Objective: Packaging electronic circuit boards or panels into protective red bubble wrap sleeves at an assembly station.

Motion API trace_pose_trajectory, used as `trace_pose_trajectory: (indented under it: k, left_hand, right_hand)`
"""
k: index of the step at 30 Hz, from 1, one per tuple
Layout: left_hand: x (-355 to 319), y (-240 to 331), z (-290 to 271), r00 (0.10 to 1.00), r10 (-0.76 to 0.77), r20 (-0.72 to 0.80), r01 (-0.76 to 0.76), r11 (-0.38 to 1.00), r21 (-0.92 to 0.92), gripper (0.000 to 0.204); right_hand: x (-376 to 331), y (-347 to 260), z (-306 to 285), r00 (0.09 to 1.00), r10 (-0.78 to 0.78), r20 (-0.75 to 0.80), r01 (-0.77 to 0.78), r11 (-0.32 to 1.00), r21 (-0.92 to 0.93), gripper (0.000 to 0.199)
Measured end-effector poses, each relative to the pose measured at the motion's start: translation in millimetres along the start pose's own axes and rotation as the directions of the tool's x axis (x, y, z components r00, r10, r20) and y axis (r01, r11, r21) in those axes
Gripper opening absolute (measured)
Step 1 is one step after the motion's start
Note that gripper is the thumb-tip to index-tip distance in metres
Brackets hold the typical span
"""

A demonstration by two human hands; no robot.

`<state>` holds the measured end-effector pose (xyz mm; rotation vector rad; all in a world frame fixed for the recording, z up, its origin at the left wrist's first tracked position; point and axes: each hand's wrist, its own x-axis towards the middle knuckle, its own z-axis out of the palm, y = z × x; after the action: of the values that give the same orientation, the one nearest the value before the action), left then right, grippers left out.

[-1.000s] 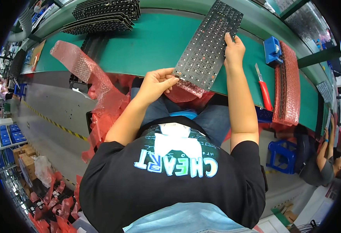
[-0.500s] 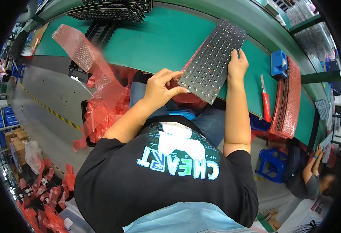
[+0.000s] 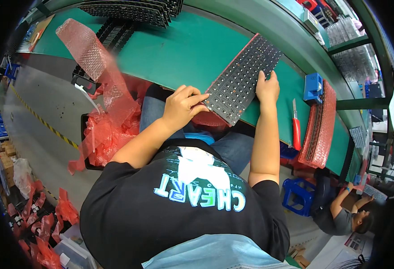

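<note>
You seem to be steadying the black board [image 3: 244, 80] above the tabletop [image 3: 174, 54] edge; your left grip [image 3: 182, 106] pinches its near corner, your right grip [image 3: 267, 87] its right side; the next move probably needs even support.

Matt board [image 3: 244, 80], glossy bubble wrap [image 3: 85, 47]

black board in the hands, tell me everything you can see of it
The board is a long, flat, rigid-looking rectangle, dark and circuit-like, with rows of square outlines, small pale dots and a few orange spots. It slants from upper right to lower left, its far part over the green bench. The left hand pinches its near left corner; the right hand holds its right long edge. A thin red strip lines its left long edge.
</note>
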<state>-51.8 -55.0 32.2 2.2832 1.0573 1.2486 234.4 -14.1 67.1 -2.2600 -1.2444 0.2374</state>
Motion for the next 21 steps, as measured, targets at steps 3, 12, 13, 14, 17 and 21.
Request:
trace_pose_trajectory:
  k: [3,12,13,14,17,21]
  left_hand:
    - [0.3,1.5,-1.4,1.000,0.000,-0.001,0.000,1.000,-0.011,0.030]
    - [4.1,3.2,-0.9,0.999,0.026,-0.026,-0.027,1.000,-0.007,0.026]
    - [4.8,3.9,-1.1,0.999,0.027,-0.027,-0.027,1.000,-0.005,0.026]
    - [5.3,4.2,-0.8,0.999,0.028,-0.029,-0.028,1.000,-0.003,0.025]
    - [4.0,2.0,-0.7,0.999,0.015,-0.035,-0.015,1.000,-0.002,0.026]
    - [0.3,1.7,-3.0,0.999,0.004,-0.035,-0.004,1.000,-0.003,0.025]
  right_hand:
    - [-10.7,-8.1,-4.3,0.998,0.034,0.046,-0.026,0.984,-0.176,0.059]
    - [-4.0,-11.7,-6.8,0.990,0.032,0.137,0.024,0.920,-0.390,0.058]
    - [-2.4,-10.5,-7.4,0.988,0.034,0.153,0.031,0.915,-0.402,0.057]
    - [-0.8,-9.5,-8.3,0.985,0.035,0.170,0.040,0.909,-0.414,0.057]
    - [10.5,-19.2,-23.0,0.979,0.014,0.205,0.090,0.868,-0.488,0.054]
    - [60.5,-36.6,-43.5,0.978,-0.171,0.121,0.209,0.826,-0.523,0.046]
